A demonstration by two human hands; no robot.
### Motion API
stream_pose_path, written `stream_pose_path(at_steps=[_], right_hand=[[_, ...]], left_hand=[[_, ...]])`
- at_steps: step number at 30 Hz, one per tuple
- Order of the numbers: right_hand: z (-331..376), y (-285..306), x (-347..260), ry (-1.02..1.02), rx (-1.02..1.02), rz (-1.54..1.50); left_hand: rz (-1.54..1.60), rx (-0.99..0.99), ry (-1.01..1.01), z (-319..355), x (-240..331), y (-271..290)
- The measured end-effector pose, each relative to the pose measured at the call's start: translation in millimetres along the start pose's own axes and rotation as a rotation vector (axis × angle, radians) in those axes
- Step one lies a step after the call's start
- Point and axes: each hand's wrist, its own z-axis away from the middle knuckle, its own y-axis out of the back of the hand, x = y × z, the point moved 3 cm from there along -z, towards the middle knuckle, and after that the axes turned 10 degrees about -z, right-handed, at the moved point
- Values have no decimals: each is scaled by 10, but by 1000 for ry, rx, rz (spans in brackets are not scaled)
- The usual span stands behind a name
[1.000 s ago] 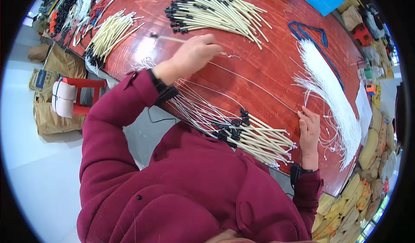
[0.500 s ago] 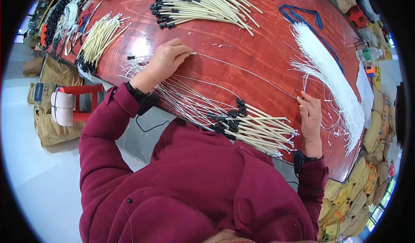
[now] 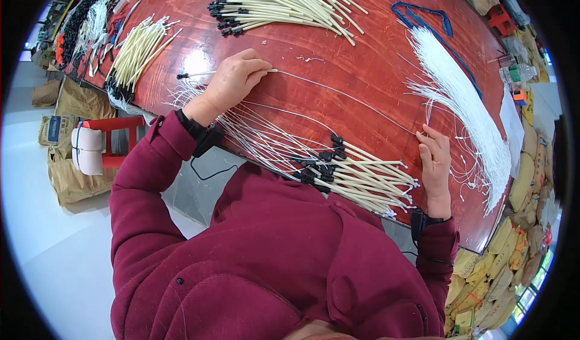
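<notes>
Head view: pale stick (image 3: 200, 74), middle hidden, in grip of left hand (image 3: 232, 79); thin cord (image 3: 338, 90) pinched by right hand (image 3: 434, 155)

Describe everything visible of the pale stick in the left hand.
The pale stick looks thin, straight and cream-coloured, with a black piece at its left end; its material is unclear. It lies roughly level across the picture, the left hand gripping and hiding its middle. Its right tip shows past the hand, where a white cord runs off toward the right hand.

Rod (image 3: 201, 74) left of cord bundle (image 3: 469, 110)
</notes>
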Motion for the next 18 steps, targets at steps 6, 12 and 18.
stream_pose_path(at_steps=[6, 12, 18], right_hand=[[-40, -16, -15, 11, -24, -5], [-315, -216, -240, 183, -239, 126], [-436, -506, -453, 280, -219, 232]], left_hand=[[-106, -10, -71, -62, 14, -72], [-311, -67, -451, -598, 706, -625], [-339, -172, -505, -606, 1409, -700]])
